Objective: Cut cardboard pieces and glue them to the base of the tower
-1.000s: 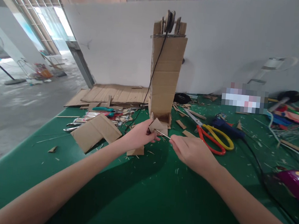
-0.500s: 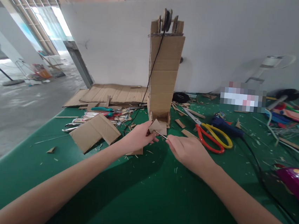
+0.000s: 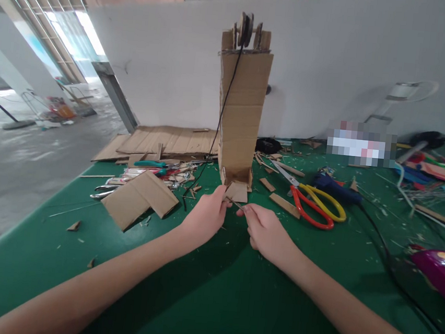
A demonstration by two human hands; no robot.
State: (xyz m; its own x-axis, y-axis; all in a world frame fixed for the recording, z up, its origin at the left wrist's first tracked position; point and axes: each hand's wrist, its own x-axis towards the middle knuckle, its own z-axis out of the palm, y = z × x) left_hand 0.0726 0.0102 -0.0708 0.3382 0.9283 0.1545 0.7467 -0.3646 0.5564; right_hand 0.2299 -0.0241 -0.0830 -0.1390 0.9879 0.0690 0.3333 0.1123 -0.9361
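The left hand (image 3: pixel 206 215) pinches a small cardboard flap (image 3: pixel 237 192) between thumb and fingers. This flap lies at the foot of the tall cardboard tower (image 3: pixel 242 103), just in front of the opening at the tower's base. The right hand (image 3: pixel 265 231) is closed around a thin metal pin (image 3: pixel 236 204), and the tip of the pin touches the flap near the left thumb. The two hands are very close to each other, directly in front of the tower, above the green table (image 3: pixel 201 301).

On top of the tower sits a cardboard pulley wheel (image 3: pixel 245 28), and a black cord (image 3: pixel 221 119) hangs from it down the front of the tower to the table. To the right of the tower lie scissors with red and yellow handles (image 3: pixel 315 205), and beside them, further from the tower, a dark blue glue gun (image 3: pixel 336 188). Between the tower and the scissors lies a short cardboard strip (image 3: pixel 284 204). To the left of the tower lies an L-shaped cardboard piece (image 3: pixel 139 197), and behind it, a heap of small hand tools (image 3: pixel 147 173) and flat corrugated sheets (image 3: pixel 165 140). Small cardboard scraps are scattered around the tower's base.
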